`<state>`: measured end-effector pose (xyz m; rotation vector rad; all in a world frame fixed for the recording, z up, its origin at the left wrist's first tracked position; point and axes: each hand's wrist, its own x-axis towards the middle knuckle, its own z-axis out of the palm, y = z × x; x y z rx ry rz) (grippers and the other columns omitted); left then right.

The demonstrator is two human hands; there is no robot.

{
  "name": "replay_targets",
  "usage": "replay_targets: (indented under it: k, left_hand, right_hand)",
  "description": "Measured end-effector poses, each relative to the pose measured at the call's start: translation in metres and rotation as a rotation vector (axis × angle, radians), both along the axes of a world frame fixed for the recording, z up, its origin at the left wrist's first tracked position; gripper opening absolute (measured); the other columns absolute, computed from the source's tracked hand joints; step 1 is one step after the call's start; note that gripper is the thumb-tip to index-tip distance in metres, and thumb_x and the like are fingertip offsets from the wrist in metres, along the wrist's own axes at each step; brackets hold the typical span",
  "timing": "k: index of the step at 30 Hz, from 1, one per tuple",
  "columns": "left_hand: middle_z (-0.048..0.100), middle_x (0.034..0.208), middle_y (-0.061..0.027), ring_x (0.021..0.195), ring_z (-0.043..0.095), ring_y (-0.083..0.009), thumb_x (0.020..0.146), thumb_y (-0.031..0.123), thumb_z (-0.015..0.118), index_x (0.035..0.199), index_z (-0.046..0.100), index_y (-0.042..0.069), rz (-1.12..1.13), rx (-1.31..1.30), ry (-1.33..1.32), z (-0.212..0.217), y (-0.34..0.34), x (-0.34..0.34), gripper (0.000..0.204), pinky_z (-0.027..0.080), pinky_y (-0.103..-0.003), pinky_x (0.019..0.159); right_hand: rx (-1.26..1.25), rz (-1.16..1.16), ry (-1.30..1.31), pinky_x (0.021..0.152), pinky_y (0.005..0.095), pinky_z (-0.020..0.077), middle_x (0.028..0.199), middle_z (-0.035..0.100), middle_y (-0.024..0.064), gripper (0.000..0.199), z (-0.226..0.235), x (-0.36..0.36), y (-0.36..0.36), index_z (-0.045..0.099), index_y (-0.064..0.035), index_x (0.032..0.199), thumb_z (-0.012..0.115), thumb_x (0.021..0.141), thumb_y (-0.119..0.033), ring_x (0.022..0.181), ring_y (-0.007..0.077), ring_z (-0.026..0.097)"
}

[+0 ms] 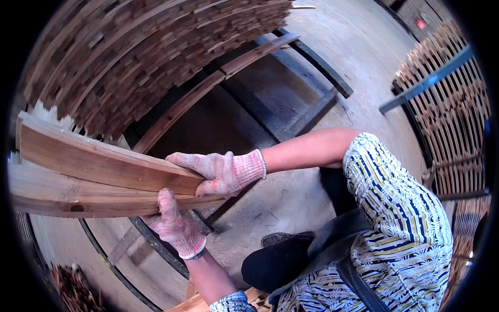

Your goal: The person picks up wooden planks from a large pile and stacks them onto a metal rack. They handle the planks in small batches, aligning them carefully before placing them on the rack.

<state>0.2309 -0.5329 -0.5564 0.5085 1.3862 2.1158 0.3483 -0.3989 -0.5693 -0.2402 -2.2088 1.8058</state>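
Two pale wooden boards lie together at the left and run toward me. My right hand (223, 172), in a pinkish-white knitted glove, is closed around the near end of the upper board (112, 165). Beneath that one is the lower board (88, 195), which has a dark knot and a bark-like edge. My left hand (179, 226), gloved the same way, holds the lower board's edge, its thumb on the top face and its fingers hidden underneath. The two boards touch near my hands and stand slightly apart toward the left.
A tall layered stack of planks (156, 47) rises at the upper left. Dark metal rails (317, 60) form a low frame over the concrete floor (358, 62), with a long wooden strip (182, 109) across it. Slatted wood stacks (447, 109) with a blue-grey bar (429, 78) stand right. Wood scraps (73, 288) lie lower left.
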Motion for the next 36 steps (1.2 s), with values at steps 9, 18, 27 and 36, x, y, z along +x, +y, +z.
replay_targets:
  k: [9,18,27,36]
  left_hand:
    - [0.055,0.135,-0.0121,0.121,0.055,-0.0220,0.085,0.002,0.078,0.139,0.048,0.001,-0.218,-0.104,0.078,-0.048,0.019,-0.014,0.062,0.046,-0.040,0.105]
    - [0.067,0.114,-0.0079,0.101,0.064,-0.0174,0.077,0.004,0.087,0.124,0.059,-0.001,-0.107,-0.165,0.010,-0.104,0.040,-0.018,0.055,0.056,-0.033,0.087]
    - [0.067,0.099,-0.0042,0.089,0.064,-0.0152,0.083,0.015,0.084,0.116,0.060,0.005,-0.066,-0.499,0.651,0.028,0.001,-0.038,0.043,0.054,-0.032,0.078]
    - [0.064,0.098,-0.0130,0.094,0.066,-0.0307,0.067,0.031,0.089,0.104,0.062,0.006,-0.441,-1.208,1.534,-0.046,-0.037,0.039,0.052,0.054,-0.044,0.084]
  right_hand:
    - [0.186,-0.271,-0.209,0.100,0.0423,0.0489,0.123,0.060,0.0224,0.070,-0.041,-0.012,0.015,0.041,-0.0066,0.138,0.075,0.079,-0.021,0.118,0.0386,0.061]
    - [0.162,-0.270,0.093,0.102,0.0421,0.0483,0.126,0.059,0.0209,0.054,-0.103,-0.034,0.020,0.043,-0.0059,0.138,0.068,0.092,-0.020,0.122,0.0349,0.059]
    - [0.036,-0.143,0.200,0.111,0.0307,0.0386,0.144,0.052,0.0088,0.078,0.005,0.006,0.075,0.030,0.0001,0.156,0.067,0.098,-0.037,0.130,0.0148,0.046]
    - [0.462,-0.467,-0.455,0.103,0.0416,0.0490,0.132,0.058,0.0231,0.118,-0.011,0.182,0.139,0.034,-0.0014,0.147,0.087,0.062,-0.063,0.120,0.0334,0.060]
